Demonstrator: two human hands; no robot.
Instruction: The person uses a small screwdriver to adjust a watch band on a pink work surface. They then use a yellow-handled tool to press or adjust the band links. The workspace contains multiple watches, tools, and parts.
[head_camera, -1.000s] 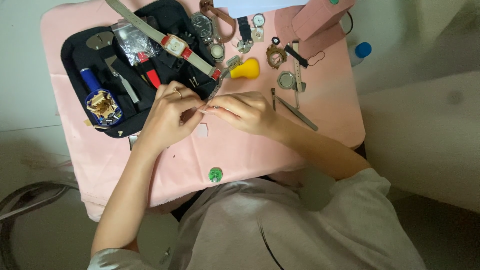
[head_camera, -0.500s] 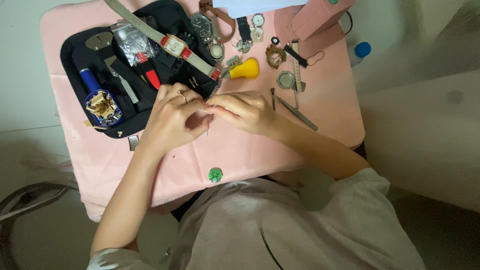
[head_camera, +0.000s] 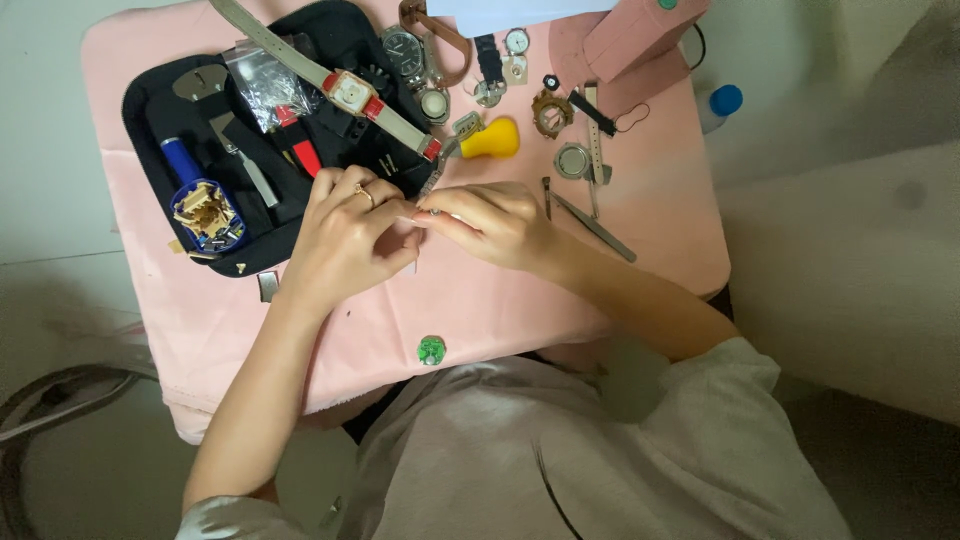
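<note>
Over a pink-covered table (head_camera: 640, 270) my left hand (head_camera: 345, 240) and my right hand (head_camera: 490, 225) meet at the fingertips. Between them they pinch a small thin metal part (head_camera: 418, 225); what it is stays too small to tell. A thin pin-like tool pokes down from the left fingers. A ring sits on one left finger. Just beyond the hands lies a metal watch band piece (head_camera: 434, 180) next to a yellow-handled tool (head_camera: 490, 140).
A black tool case (head_camera: 160, 120) holds a blue tool (head_camera: 200, 205), red-handled tools and a square watch on a tan strap (head_camera: 345, 92). Watches, straps and tweezers (head_camera: 590, 225) lie at the back right. A green disc (head_camera: 431, 350) sits near the front edge. A pink box (head_camera: 640, 35) stands far right.
My hands stay together in nearly the same place; the fingers shift slightly around the small part. Nothing else on the table has moved.
</note>
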